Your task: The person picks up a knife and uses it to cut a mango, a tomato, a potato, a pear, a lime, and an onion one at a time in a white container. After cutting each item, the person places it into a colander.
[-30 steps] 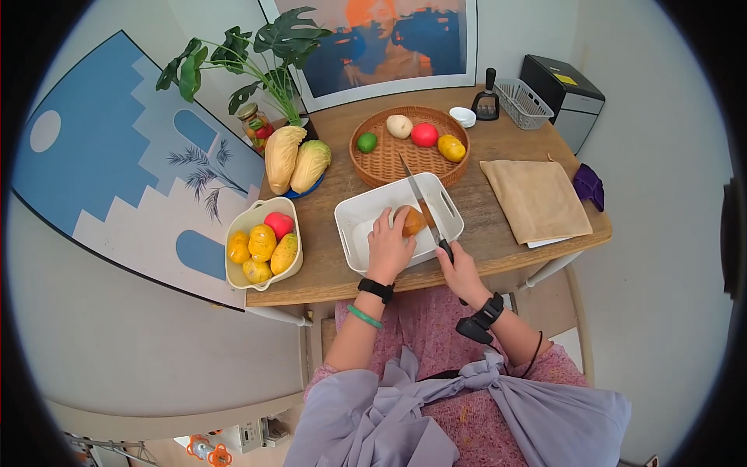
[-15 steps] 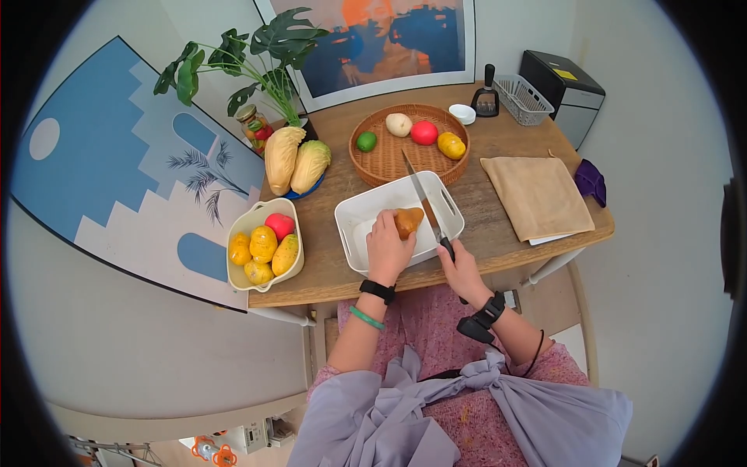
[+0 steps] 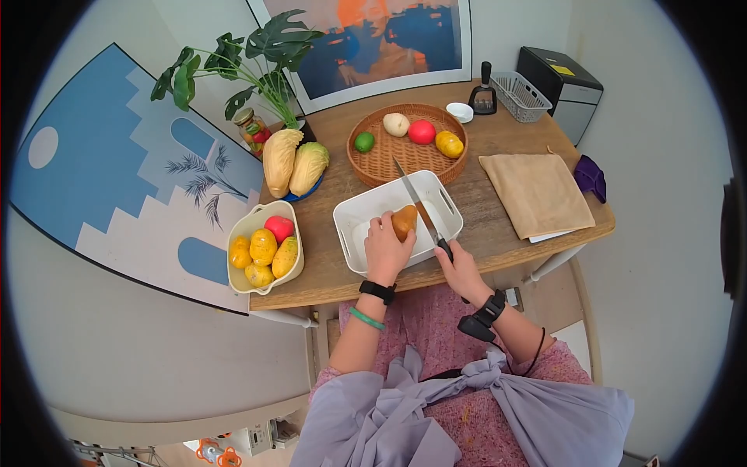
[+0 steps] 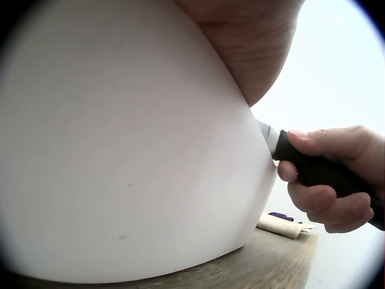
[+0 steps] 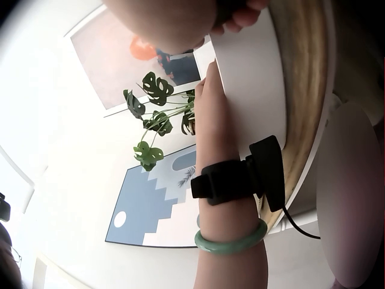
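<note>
So the brown pear-shaped fruit [image 3: 405, 222] is gripped in the left hand [image 3: 387, 251], in or just over the white bin [image 3: 352, 232], can't tell which. Right hand [image 3: 462, 271] is wrapped round the black-handled knife [image 3: 427, 217], slanting beside the fruit. Wicker tray [image 3: 375, 162] of produce [image 3: 422, 132] just behind the bin, cream basket [image 3: 291, 272] to the left.

Beyond the left hand [image 3: 387, 249], a framed picture [image 3: 405, 50] stands at the back of the wooden counter [image 3: 490, 243], by a pale wall [image 3: 529, 23]. Left of that hand is a blue-and-pink picture [image 3: 82, 148]; right of the right hand [image 3: 461, 270], tan floor [image 3: 549, 305] shows in soft light
</note>
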The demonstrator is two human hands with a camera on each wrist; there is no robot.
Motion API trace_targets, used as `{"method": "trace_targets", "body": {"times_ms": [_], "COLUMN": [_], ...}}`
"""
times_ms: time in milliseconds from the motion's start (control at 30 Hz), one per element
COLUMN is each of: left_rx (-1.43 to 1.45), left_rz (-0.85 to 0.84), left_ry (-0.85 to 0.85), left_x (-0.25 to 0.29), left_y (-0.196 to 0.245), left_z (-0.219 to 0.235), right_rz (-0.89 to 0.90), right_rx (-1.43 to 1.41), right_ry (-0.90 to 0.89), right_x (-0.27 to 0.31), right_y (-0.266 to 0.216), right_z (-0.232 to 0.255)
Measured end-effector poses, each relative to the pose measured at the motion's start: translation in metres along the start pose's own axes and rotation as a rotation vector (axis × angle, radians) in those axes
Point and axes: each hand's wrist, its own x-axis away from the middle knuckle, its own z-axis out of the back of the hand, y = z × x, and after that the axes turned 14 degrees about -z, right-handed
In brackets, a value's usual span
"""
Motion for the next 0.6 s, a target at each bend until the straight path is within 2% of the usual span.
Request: {"method": "trace_targets", "body": {"times_ms": [133,267,400,600], "left_rx": [0.019,0.006,0.010,0.020], "left_rz": [0.037,0.024,0.016,0.023], "left_ry": [-0.044,-0.005,0.028,0.010], "left_x": [-0.001,-0.002,0.000,0.000], "left_y": [0.003,-0.001,-0.006,-0.010], "left_z": [0.002,0.000,-0.006,-0.009], "right_rz": [0.014,0.035,0.018,0.026], "right_rx": [-0.007,-0.067,0.008,-0.032], "right_ry": [-0.005,0.043,0.002,0.019], "right_x": [0.001,0.002,0.000,0.001], "right_y": [0.002,0.001,0.001,0.001], "right_z": [0.001,-0.001,0.001,-0.001]}}
